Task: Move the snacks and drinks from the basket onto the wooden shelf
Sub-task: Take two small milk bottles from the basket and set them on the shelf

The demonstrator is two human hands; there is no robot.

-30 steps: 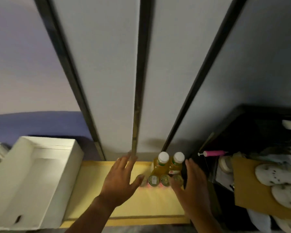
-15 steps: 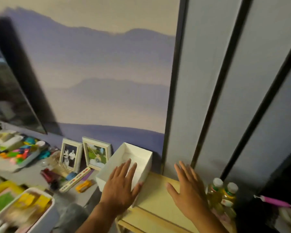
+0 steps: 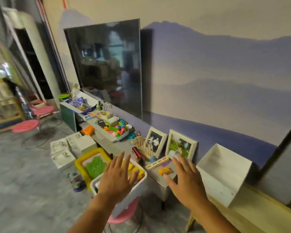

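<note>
A white basket (image 3: 136, 187) stands on a pink stool (image 3: 124, 214) at lower centre, with yellow snack packs (image 3: 138, 170) showing inside it. My left hand (image 3: 116, 179) hovers over the basket, fingers spread, holding nothing. My right hand (image 3: 186, 184) is open in the air to the right of the basket, above the low grey cabinet's end. The wooden shelf (image 3: 259, 214) runs along the lower right edge. The drink bottles on the shelf are out of view.
An open white box (image 3: 223, 175) sits on the shelf's left end. The low grey cabinet (image 3: 160, 184) carries two photo frames (image 3: 180, 145), toys and a tray of coloured pieces (image 3: 118, 130). A large TV (image 3: 106, 68) hangs above. White boxes and a yellow-framed tray (image 3: 92, 163) lie on the floor.
My view has swung left from the shelf and its bottles to the basket and TV cabinet. Both hands moved left with it, the left now over the basket.
</note>
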